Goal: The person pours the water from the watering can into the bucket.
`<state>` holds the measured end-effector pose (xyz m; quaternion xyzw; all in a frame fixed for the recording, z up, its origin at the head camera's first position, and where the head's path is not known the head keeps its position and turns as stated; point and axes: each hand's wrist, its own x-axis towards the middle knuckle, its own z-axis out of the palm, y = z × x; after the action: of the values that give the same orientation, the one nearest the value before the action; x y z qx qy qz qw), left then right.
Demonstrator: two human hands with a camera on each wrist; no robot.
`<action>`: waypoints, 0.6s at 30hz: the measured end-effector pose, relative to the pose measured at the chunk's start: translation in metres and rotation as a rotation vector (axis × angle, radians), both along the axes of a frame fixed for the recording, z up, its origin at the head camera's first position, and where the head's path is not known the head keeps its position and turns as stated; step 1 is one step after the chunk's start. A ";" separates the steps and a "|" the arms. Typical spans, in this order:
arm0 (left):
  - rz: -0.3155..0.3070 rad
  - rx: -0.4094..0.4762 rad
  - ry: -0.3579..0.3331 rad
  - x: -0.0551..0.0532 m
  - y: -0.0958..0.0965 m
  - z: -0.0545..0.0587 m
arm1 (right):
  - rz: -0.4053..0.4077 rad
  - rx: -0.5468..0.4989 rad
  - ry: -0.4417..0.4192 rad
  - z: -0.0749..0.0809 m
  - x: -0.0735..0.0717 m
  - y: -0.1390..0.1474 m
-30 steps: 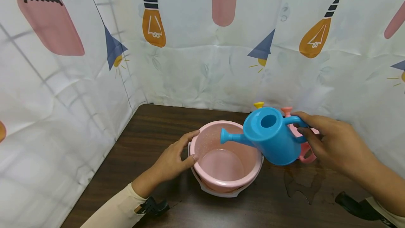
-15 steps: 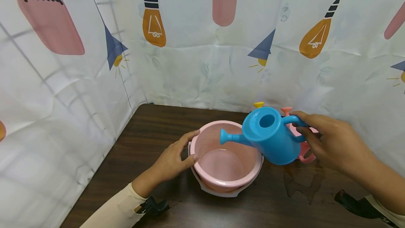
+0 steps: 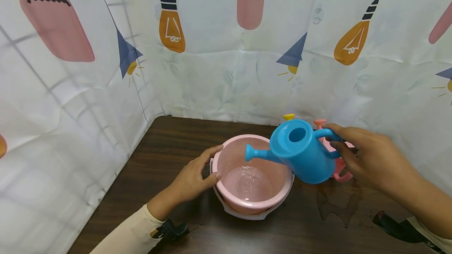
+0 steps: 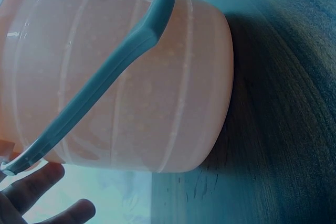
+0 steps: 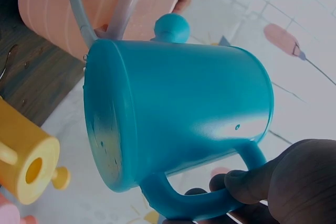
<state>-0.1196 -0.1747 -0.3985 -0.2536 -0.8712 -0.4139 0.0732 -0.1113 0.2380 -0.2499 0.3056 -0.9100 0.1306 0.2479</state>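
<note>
- Shows a pale sleeve [image 3: 121, 232] at the lower left of the head view, with a black wrist device [image 3: 173, 230]; shows another black strap [image 3: 399, 228] at the lower right.
- Reaches in from the lower left with the left hand [image 3: 187, 179], touching the rim of the pink bucket [image 3: 248, 204] with thumb and fingers spread wide.
- Keeps to the lower left in the left wrist view too, with two fingertips visible near the end of the bucket's handle [image 4: 105, 77].
- Stands upright in the lower centre, in the bucket's case, with handle lowered; contains shallow, rippled water [image 3: 248, 183].
- Grips the handle of the blue watering can [image 3: 305, 158] at right with the right hand [image 3: 370, 158], fingers curled round it.
- Tilts the can left, well off the desk [image 3: 176, 136], with spout [image 3: 259, 153] over the bucket's opening.
- Glistens right of the bucket with a wet patch [image 3: 335, 207].
- Partly hides, behind the blue can, a pink watering can [image 3: 340, 166] and a yellow watering can [image 5: 26, 161], plainer at the left of the right wrist view.
- Ends across the top with white cloth [image 3: 219, 77] printed with lamps.
</note>
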 end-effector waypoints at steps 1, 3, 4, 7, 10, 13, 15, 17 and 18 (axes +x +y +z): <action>0.000 0.001 -0.001 0.000 0.000 0.000 | -0.003 0.000 -0.002 0.000 0.000 0.000; 0.001 0.001 -0.003 0.000 0.000 0.000 | -0.006 0.000 -0.006 0.000 0.000 0.000; 0.000 -0.001 0.000 0.000 0.000 0.000 | -0.005 0.001 -0.004 0.000 0.000 0.000; -0.001 0.005 -0.002 0.001 0.000 0.000 | 0.001 0.000 0.004 0.000 0.000 0.000; 0.000 0.004 -0.002 0.000 0.000 0.000 | 0.008 0.000 0.013 0.000 0.000 -0.001; -0.002 0.003 -0.002 0.000 -0.001 -0.001 | 0.012 0.001 0.012 0.000 0.000 -0.001; -0.003 0.002 -0.003 0.000 -0.001 -0.001 | 0.014 0.000 0.012 0.000 0.000 -0.001; -0.002 0.001 -0.003 0.000 -0.001 -0.001 | 0.014 -0.001 0.014 0.000 -0.001 -0.001; -0.002 0.001 -0.004 0.000 -0.001 0.000 | 0.013 -0.002 0.013 0.000 -0.001 -0.001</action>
<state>-0.1193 -0.1753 -0.3989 -0.2536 -0.8710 -0.4147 0.0714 -0.1119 0.2370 -0.2495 0.3123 -0.9061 0.1309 0.2534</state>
